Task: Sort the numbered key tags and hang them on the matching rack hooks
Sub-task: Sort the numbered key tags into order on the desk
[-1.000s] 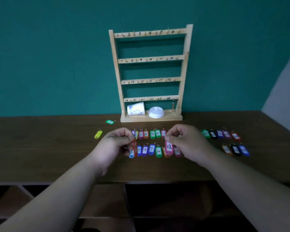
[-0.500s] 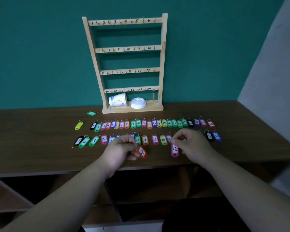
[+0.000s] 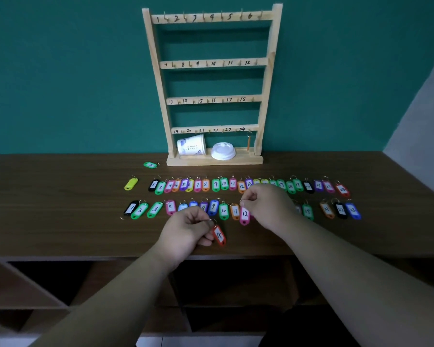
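**Worktop (image 3: 60, 209):** dark wood, set against a teal wall (image 3: 60, 71). Open compartments (image 3: 35, 291) lie below its front edge.

**Far left:** one yellow tag (image 3: 131, 184) lies alone, a little apart from the left end of the back row (image 3: 223, 183). A green tag (image 3: 150, 165) lies alone behind it, near the left foot of the rack (image 3: 213, 63).

**Rack:** wooden, upright at the rear of the worktop. It has four rails marked 1 to 24, with a hook by each number. One orange tag (image 3: 248, 144) hangs from the hook at 24. On the base a paper cup (image 3: 191, 145) lies on its side, with a white lid (image 3: 223, 151) just to its right.

**Rows:** two lines of coloured tags lie in front of the rack, numbers rising from left to right. The back row starts at 1. The front row (image 3: 155, 209) starts 1, 2, 3, 5 and ends 21, 22, 23. The hands hide parts of both.

**Left hand (image 3: 188, 231):** it is nearer than the front row, close to the worktop's front edge. The fingers are curled, and thumb and forefinger pinch the ring of a red tag (image 3: 219, 235). The tag is tilted, its free end pointing toward the front edge. Its number begins with 1, and the second figure is unclear.

**Right hand (image 3: 266, 206):** the fingers are curled and pinch the ring of a pink tag (image 3: 244, 215) marked 12. The tag sits in line with the front row, just right of the orange 11. Whether it touches the worktop cannot be told.
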